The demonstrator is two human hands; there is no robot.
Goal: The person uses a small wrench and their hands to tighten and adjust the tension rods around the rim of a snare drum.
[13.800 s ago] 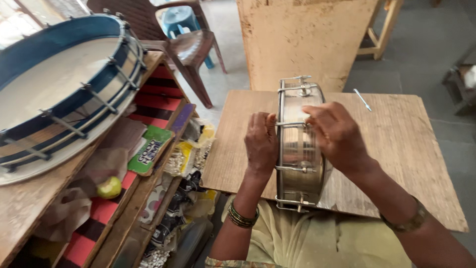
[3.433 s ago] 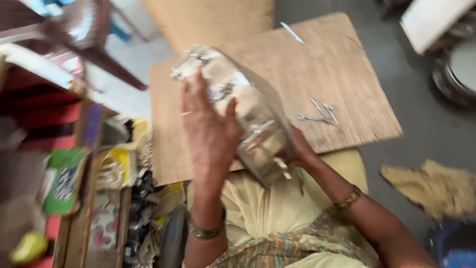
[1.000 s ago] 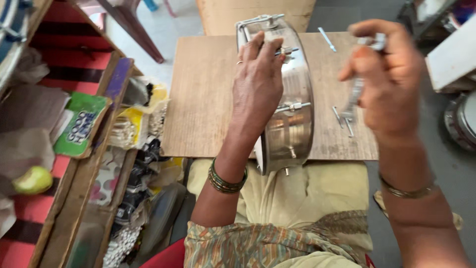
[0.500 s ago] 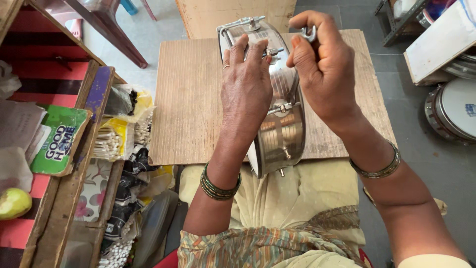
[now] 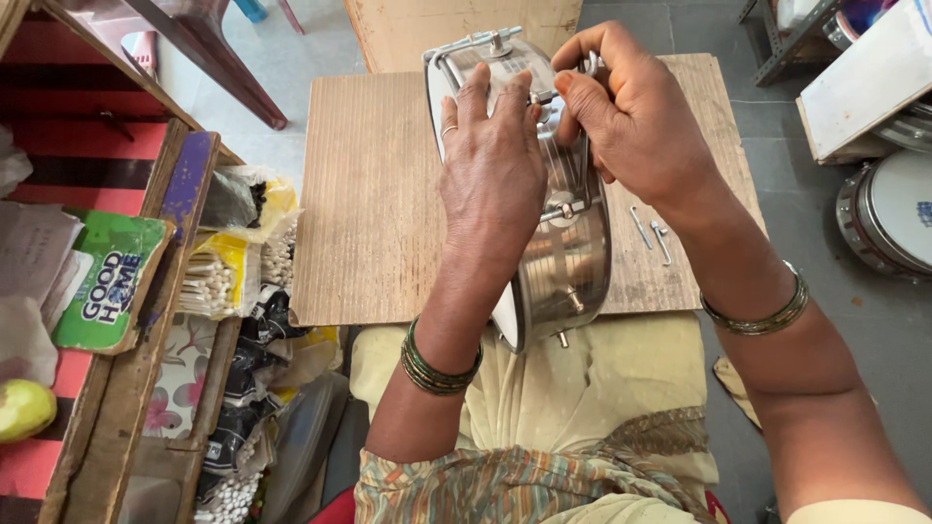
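A small steel drum (image 5: pixel 568 262) with a white skin stands on its edge on a wooden board (image 5: pixel 374 204) across my lap. My left hand (image 5: pixel 493 175) lies flat against the drum's rim and steadies it. At the top of the shell, my right hand (image 5: pixel 631 116) pinches a metal tension rod (image 5: pixel 544 96) with thumb and fingers. Two loose metal hook rods (image 5: pixel 652 231) lie on the board right of the drum.
A wooden tray at left holds a green packet (image 5: pixel 107 281), bundles of sticks (image 5: pixel 209 286) and small bagged parts. A green fruit (image 5: pixel 24 408) lies at the far left. Another drum (image 5: pixel 893 223) sits on the floor at right, a chair leg (image 5: pixel 209 63) at top left.
My right hand has settled on the top of the drum and closed its fingers on the tension rod. The left hand stays on the rim.
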